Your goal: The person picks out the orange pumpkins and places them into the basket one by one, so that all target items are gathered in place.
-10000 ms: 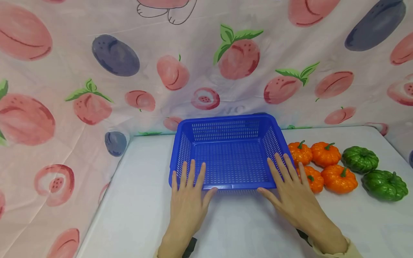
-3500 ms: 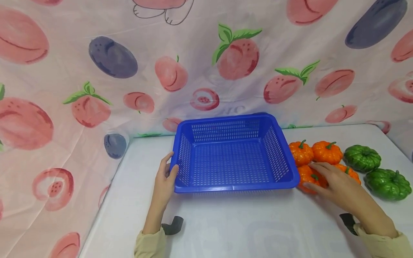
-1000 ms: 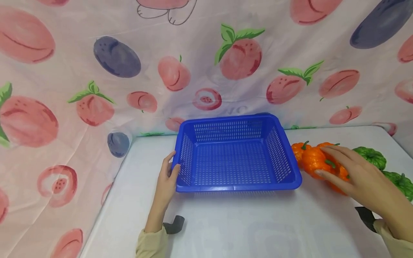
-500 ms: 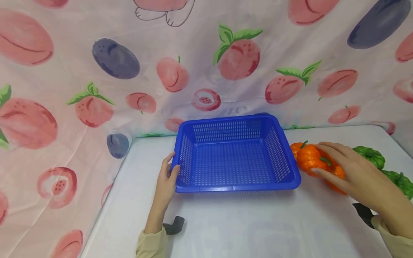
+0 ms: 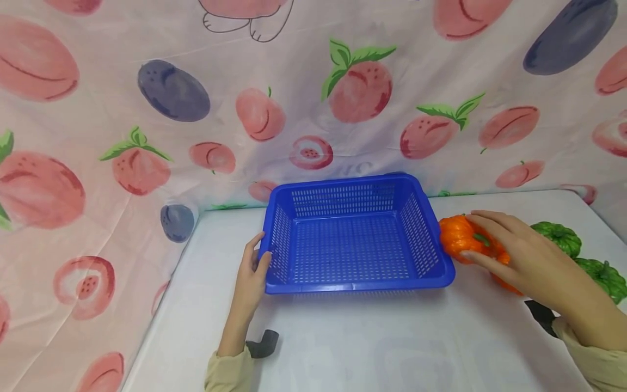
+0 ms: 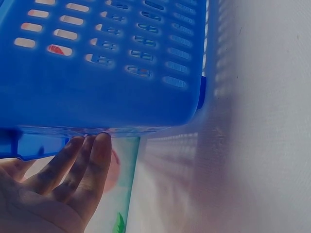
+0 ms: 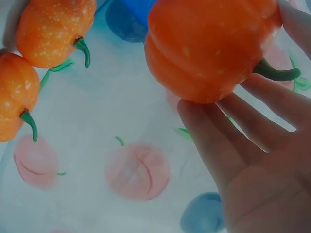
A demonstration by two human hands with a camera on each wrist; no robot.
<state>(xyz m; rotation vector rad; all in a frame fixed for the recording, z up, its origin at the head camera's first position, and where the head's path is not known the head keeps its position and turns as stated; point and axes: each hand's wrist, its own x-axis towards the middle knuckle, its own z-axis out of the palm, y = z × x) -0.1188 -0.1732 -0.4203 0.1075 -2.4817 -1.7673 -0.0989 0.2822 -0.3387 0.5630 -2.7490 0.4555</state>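
Note:
A blue plastic basket [image 5: 360, 286] with slotted walls stands on the table, nothing inside it. My left hand [image 5: 249, 280] holds its left rim; in the left wrist view the fingers [image 6: 97, 155] touch the outer wall. With thumb and fingers my right hand [image 5: 526, 258] grips a small orange pumpkin [image 5: 456, 239] with a green stem, just outside the basket's right rim. The right wrist view shows this pumpkin [image 7: 204, 48] raised off the table, fingertips against its side. Two other orange pumpkins [image 7: 53, 31] appear beyond it there; the head view mostly hides the orange ones behind my hand.
Two green pumpkins [image 5: 558, 238] sit at the right of the white table [image 5: 343, 337]. A fruit-print cloth [image 5: 294, 65] hangs behind the basket and along the left side.
Both hands were spread over the basket's front earlier. My left hand then took the left rim. My right hand picked up the front-left orange pumpkin and has lately moved left, closer to the basket.

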